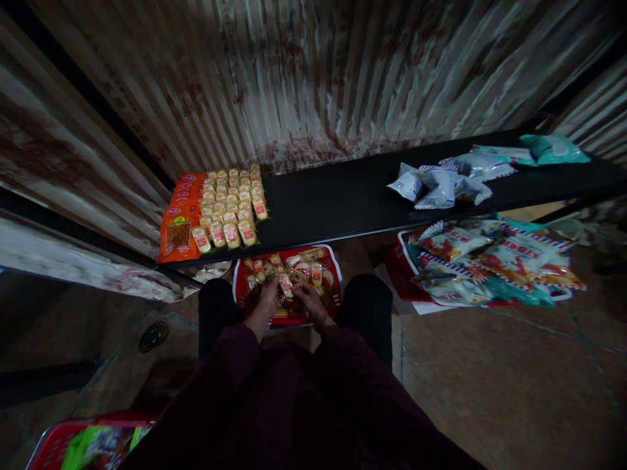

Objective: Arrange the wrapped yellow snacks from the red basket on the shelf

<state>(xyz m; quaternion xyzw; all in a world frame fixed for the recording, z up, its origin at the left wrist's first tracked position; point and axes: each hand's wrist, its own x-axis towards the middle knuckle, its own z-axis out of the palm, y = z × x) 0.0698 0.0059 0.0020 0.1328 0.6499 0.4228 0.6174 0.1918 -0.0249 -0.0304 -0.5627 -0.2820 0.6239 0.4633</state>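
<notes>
Between my knees stands a red basket with small wrapped snack cakes in it. My left hand and my right hand reach into it from the near side. A yellow wrapped snack cake is between them, with the fingers of both hands closed at its sides. Another wrapped cake lies just beyond my right hand. Dim light blurs the exact finger contact. Above the basket, rows of the same cakes stand on the left end of a black shelf.
Orange snack packets line the shelf's left end. Silvery bags and a teal bag lie towards its right end. Another red basket, piled with snack bags, stands right. A third red basket is at lower left.
</notes>
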